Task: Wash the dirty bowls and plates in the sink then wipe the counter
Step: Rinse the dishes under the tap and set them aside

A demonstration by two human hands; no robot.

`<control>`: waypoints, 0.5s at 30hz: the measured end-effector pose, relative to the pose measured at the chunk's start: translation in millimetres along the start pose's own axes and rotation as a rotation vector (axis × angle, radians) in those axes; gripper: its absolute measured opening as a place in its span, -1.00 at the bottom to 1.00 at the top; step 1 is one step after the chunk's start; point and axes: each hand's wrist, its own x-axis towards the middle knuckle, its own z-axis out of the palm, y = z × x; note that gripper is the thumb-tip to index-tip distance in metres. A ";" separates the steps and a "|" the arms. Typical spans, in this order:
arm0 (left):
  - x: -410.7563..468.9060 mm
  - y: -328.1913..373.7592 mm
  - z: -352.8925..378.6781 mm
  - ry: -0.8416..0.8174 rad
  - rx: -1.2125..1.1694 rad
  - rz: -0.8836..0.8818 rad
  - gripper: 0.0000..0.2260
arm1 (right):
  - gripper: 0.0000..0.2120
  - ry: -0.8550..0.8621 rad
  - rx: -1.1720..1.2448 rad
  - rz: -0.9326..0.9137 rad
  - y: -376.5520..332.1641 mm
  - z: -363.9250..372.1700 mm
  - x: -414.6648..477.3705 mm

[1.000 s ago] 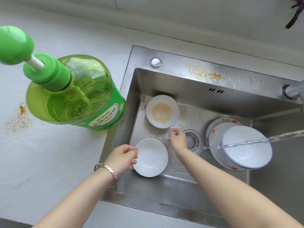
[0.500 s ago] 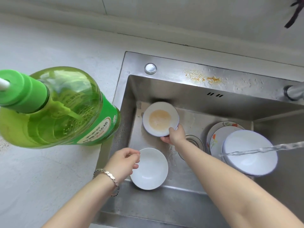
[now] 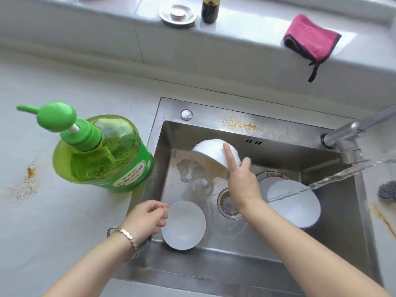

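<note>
Tilting bowl (image 3: 214, 155): smooth white ceramic, tipped on edge at the back of the sink (image 3: 203, 123); I see brownish water running out.
Right hand (image 3: 242, 181): grips that bowl, forefinger straight along its outside.
Left hand (image 3: 147, 219): pinches the rim of the upright bowl (image 3: 184, 226), front-left.
Bowls: three, glossy white; the third bowl (image 3: 293, 206) rests on a flower-edged plate (image 3: 270, 175) under the water stream (image 3: 334, 179).
Basin: brushed steel, rectangular, wet.
Counter (image 3: 64, 221): one translucent green soap bottle (image 3: 102, 155).
Ledge (image 3: 235, 28): one pink cloth (image 3: 310, 39).
</note>
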 end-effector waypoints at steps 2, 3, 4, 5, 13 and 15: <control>-6.4 4.6 0.9 0.005 -0.003 0.012 -0.84 | -0.17 0.030 -0.095 -0.054 3.6 -11.7 -5.7; -9.4 7.0 1.9 0.005 -0.002 0.018 -0.84 | -0.18 0.048 -0.118 -0.068 6.1 -17.7 -9.3; -12.3 9.6 3.6 0.006 0.001 0.026 -0.84 | -0.19 0.071 -0.123 -0.076 8.4 -24.7 -13.2; -15.1 12.0 5.7 0.006 0.006 0.035 -0.84 | -0.18 0.094 -0.120 -0.076 11.0 -31.4 -17.8; -37.7 40.6 46.8 -0.054 0.016 0.081 -0.93 | -0.37 -0.023 0.868 0.301 49.3 -78.6 -70.0; -44.0 49.2 66.4 -0.098 0.031 0.100 -0.88 | -0.43 -0.138 1.191 0.442 62.6 -81.5 -83.4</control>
